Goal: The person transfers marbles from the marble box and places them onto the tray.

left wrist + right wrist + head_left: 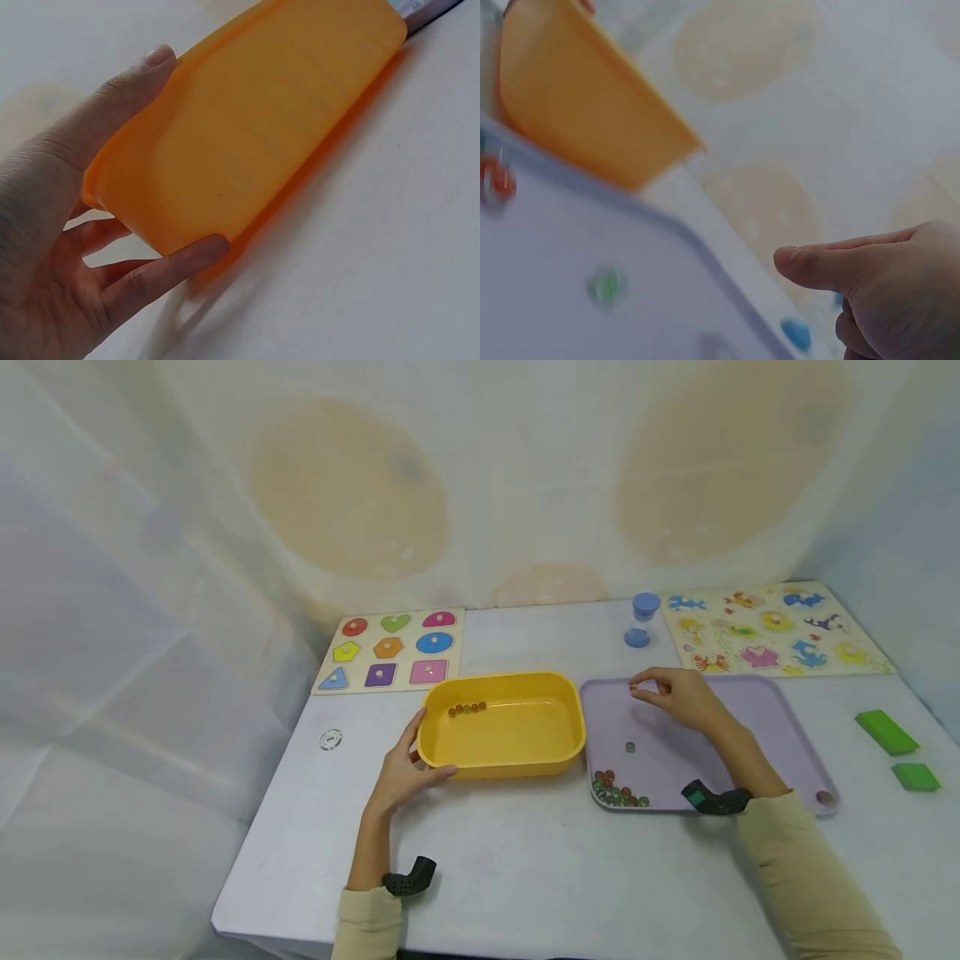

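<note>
From where I stand, the person's left hand is curled round the left end of a yellow basin, thumb along its near side. Inside, toward the far left, five marbles sit in a short row. The right hand is over the far part of a lilac tray, just to the basin's right; thumb and forefinger meet on what looks like a small reddish marble, though the fingertips mostly cover it. More marbles crowd the tray's near left corner, with a lone marble a little beyond them. Behind the tray, on the white table, stands a blue-capped hourglass.
</note>
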The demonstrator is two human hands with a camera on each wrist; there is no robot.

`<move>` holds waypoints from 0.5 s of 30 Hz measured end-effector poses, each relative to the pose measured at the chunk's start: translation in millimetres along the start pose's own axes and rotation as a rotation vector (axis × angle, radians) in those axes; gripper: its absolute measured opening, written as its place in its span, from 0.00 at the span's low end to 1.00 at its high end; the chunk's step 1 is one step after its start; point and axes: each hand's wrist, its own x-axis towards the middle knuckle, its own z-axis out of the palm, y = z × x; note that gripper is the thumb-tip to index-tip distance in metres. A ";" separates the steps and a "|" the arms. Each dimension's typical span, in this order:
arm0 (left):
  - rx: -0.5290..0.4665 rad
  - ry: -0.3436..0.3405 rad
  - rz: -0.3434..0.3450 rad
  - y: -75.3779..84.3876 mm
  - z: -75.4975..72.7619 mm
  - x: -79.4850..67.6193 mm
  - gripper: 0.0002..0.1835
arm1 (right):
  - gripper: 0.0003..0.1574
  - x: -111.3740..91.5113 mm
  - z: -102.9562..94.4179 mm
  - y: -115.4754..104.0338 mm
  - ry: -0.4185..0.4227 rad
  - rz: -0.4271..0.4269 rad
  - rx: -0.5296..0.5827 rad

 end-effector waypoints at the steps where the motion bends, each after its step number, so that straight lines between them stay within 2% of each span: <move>1: -0.002 0.002 0.001 0.4 -0.6 -0.2 0.52 | 0.17 -4.4 -2.4 9.0 -0.002 0.017 -0.016; 5: -0.004 0.001 0.010 -0.5 -2.1 0.0 0.52 | 0.15 -16.9 -5.8 35.4 -0.051 0.061 -0.076; 9: -0.004 -0.005 0.011 -2.2 -2.4 0.1 0.52 | 0.14 -22.6 -2.0 49.8 -0.103 0.058 -0.101; 12: -0.006 -0.012 0.011 -2.6 -1.7 -0.1 0.52 | 0.18 -23.1 -0.4 50.4 -0.094 0.067 -0.098; 15: -0.007 -0.010 0.011 -2.6 -1.1 0.1 0.52 | 0.22 -17.0 -3.7 35.0 -0.046 0.075 -0.044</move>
